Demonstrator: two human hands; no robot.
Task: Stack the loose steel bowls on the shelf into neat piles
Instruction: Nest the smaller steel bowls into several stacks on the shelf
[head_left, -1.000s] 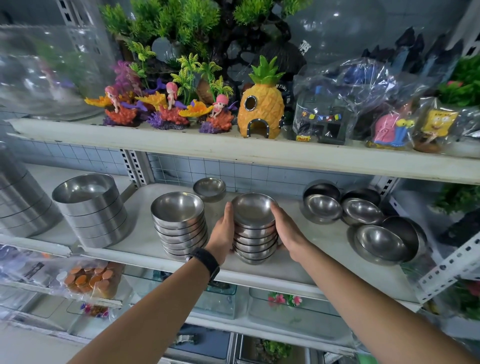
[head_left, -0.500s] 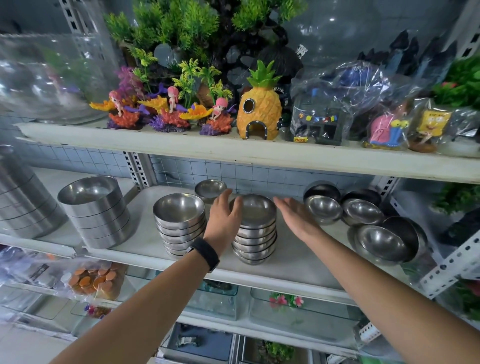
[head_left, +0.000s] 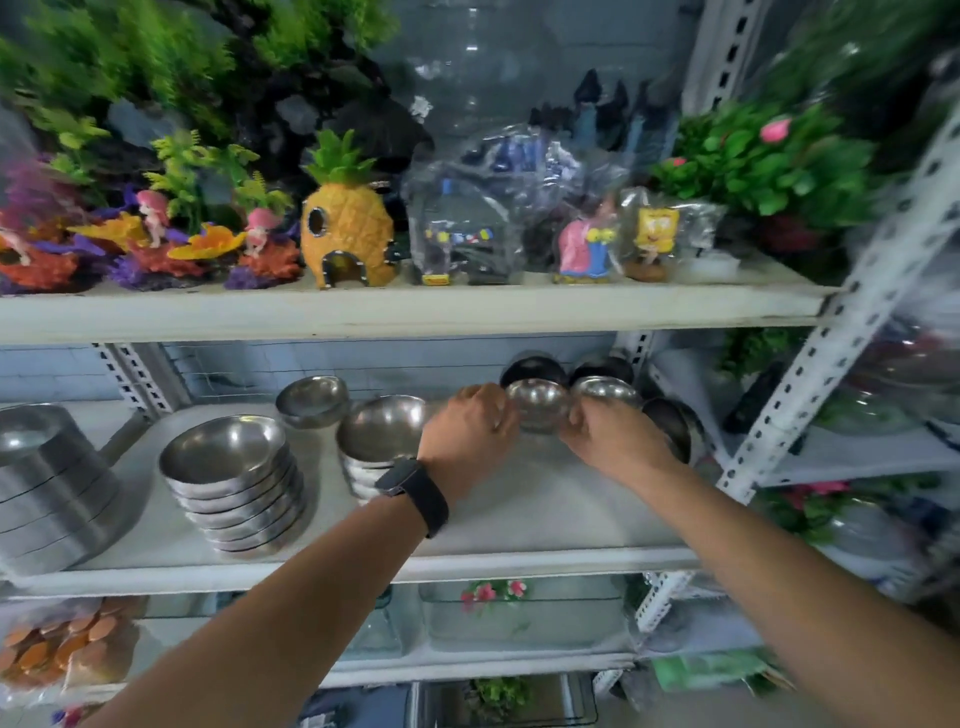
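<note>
1. Two hands meet on one loose bowl (head_left: 537, 410). The left hand (head_left: 470, 431) curls its fingers onto one side of the rim, and the right hand (head_left: 613, 441) does the same on the opposite side. Blur hides whether the bowl is clear of the shelf (head_left: 519, 525).
2. Location: the bowl lies between the two palms, toward the back of the shelf. Just behind the right hand stands a second single bowl (head_left: 605, 389). Off that hand's outer side, further bowls (head_left: 672, 428) lean on edge.
3. The nearest pile (head_left: 382, 436) stands just outside the left wrist and is partly hidden by it. A second pile (head_left: 234, 483) is farther out the same way.
4. Handling, as judged: thin polished steel, so light, rigid and not fragile, but slick. Hold it at the rim on opposite sides, as here; a one-sided pinch may slip.
5. Risk: the leaning bowls may roll if knocked.
</note>
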